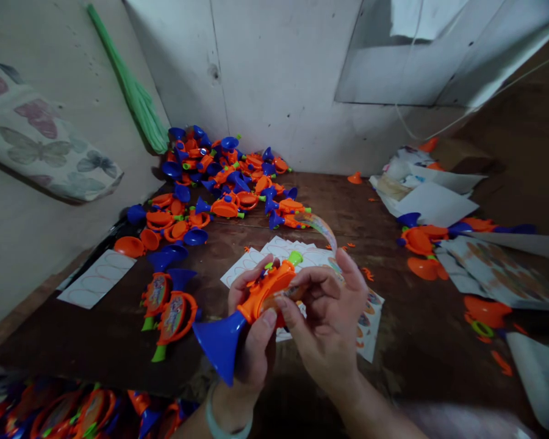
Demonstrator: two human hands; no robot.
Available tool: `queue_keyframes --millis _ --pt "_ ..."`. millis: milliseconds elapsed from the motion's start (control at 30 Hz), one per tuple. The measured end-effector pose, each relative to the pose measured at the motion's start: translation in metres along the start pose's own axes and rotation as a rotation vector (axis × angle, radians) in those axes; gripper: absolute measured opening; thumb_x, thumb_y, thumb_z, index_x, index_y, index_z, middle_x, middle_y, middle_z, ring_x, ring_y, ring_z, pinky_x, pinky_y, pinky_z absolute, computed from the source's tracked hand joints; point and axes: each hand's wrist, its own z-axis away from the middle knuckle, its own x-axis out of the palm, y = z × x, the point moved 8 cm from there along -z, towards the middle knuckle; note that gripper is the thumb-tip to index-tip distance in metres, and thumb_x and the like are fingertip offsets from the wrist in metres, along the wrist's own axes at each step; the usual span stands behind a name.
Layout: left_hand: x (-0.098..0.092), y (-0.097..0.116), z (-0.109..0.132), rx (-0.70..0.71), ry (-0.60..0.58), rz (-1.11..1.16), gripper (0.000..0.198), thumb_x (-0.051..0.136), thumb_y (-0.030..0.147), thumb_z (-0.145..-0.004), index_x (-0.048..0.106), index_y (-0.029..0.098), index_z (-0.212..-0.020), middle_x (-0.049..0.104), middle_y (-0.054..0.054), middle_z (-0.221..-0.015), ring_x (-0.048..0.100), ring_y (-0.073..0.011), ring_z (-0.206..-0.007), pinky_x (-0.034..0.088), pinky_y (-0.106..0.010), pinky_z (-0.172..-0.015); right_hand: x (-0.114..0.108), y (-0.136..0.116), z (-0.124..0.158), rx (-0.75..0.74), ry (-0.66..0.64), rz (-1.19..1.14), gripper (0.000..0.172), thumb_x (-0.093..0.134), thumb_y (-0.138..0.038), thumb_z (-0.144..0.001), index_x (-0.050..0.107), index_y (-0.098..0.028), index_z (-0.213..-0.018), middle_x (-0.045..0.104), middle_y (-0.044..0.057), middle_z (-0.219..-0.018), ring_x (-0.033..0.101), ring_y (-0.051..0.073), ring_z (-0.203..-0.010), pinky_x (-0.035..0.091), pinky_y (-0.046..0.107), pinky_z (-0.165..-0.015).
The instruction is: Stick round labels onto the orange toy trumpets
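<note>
My left hand (251, 332) grips an orange toy trumpet (256, 299) with a blue bell (219, 344) and a green mouthpiece. My right hand (327, 317) pinches a curved sticker strip (322, 228) and presses it onto the trumpet's side with thumb and forefinger. Both hands hover over white sticker sheets (370, 317) on the dark wooden table (421, 341).
A large pile of orange and blue trumpets (219, 177) lies at the back left. Two stickered trumpets (169, 305) lie left of my hands. More parts and sheets (480, 268) sit at the right. Another heap of trumpets (73, 411) lies below the table's front edge.
</note>
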Motion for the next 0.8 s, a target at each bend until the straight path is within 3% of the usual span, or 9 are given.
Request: queue_keyframes --millis 67,200,333,433,533,667,733,800 --pt "-0.001 0.001 0.001 0.009 -0.022 -0.033 0.055 0.083 0.032 -0.093 0.060 0.033 -0.144 0.062 -0.010 -0.163 0.065 -0.0337 -0.148 0.055 -0.051 -0.123 0.000 -0.004 -0.001 -0.057 0.006 0.034 0.088 0.068 -0.001 -0.097 0.036 -0.044 -0.167 0.069 -0.001 -0.107 0.074 0.016 -0.089 0.069 0.033 -0.077" --pt "0.003 0.012 0.003 0.087 -0.047 -0.059 0.050 0.081 0.029 -0.095 0.063 0.033 -0.141 0.058 -0.008 -0.169 0.055 -0.0336 -0.158 0.050 -0.050 -0.128 -0.003 -0.010 -0.007 -0.158 0.040 0.179 0.083 0.068 -0.005 -0.100 0.034 -0.043 -0.166 0.074 -0.003 -0.099 0.076 0.021 -0.092 0.067 0.051 -0.097" --pt "0.010 0.019 0.003 0.112 -0.051 -0.059 0.044 0.081 0.029 -0.096 0.066 0.032 -0.136 0.060 -0.007 -0.167 0.059 -0.0331 -0.155 0.053 -0.048 -0.125 -0.007 0.006 -0.011 0.019 0.026 0.186 0.076 0.075 -0.015 -0.102 0.037 -0.043 -0.162 0.075 -0.002 -0.096 0.076 0.024 -0.085 0.067 0.049 -0.085" --pt "0.011 0.020 0.002 0.111 -0.042 -0.058 0.044 0.083 0.031 -0.094 0.067 0.032 -0.135 0.062 -0.006 -0.165 0.060 -0.0326 -0.154 0.053 -0.048 -0.125 -0.009 0.014 -0.010 0.106 0.024 0.136 0.066 0.077 -0.024 -0.104 0.042 -0.041 -0.157 0.075 0.003 -0.107 0.077 0.026 -0.087 0.067 0.052 -0.086" --pt "0.011 0.020 0.001 0.120 -0.047 -0.056 0.043 0.082 0.029 -0.094 0.067 0.031 -0.134 0.065 -0.007 -0.163 0.059 -0.0332 -0.155 0.052 -0.049 -0.125 -0.007 0.015 -0.008 0.110 0.023 0.134 0.064 0.077 -0.027 -0.105 0.041 -0.040 -0.156 0.074 0.004 -0.109 0.077 0.025 -0.090 0.068 0.052 -0.089" --pt "0.006 0.016 0.000 0.087 -0.002 -0.061 0.049 0.086 0.029 -0.090 0.066 0.031 -0.136 0.063 -0.009 -0.163 0.057 -0.0357 -0.157 0.050 -0.052 -0.128 -0.002 0.011 -0.009 0.029 0.001 0.147 0.075 0.072 -0.019 -0.106 0.028 -0.042 -0.163 0.072 -0.001 -0.098 0.077 0.023 -0.090 0.068 0.047 -0.085" --pt "0.003 0.013 0.000 0.068 0.033 -0.053 0.054 0.088 0.030 -0.087 0.066 0.030 -0.136 0.063 -0.011 -0.163 0.059 -0.0371 -0.155 0.052 -0.052 -0.126 -0.005 0.013 -0.014 -0.038 0.013 0.165 0.079 0.072 -0.016 -0.105 0.027 -0.044 -0.164 0.073 0.001 -0.108 0.075 0.022 -0.090 0.067 0.043 -0.082" --pt "0.002 0.012 0.000 0.047 0.047 -0.016 0.052 0.088 0.032 -0.087 0.067 0.031 -0.135 0.064 -0.011 -0.163 0.064 -0.0371 -0.149 0.059 -0.051 -0.118 -0.016 0.018 -0.021 -0.115 0.089 0.250 0.079 0.080 -0.021 -0.100 0.035 -0.043 -0.161 0.069 0.007 -0.131 0.072 0.024 -0.100 0.066 0.044 -0.082"
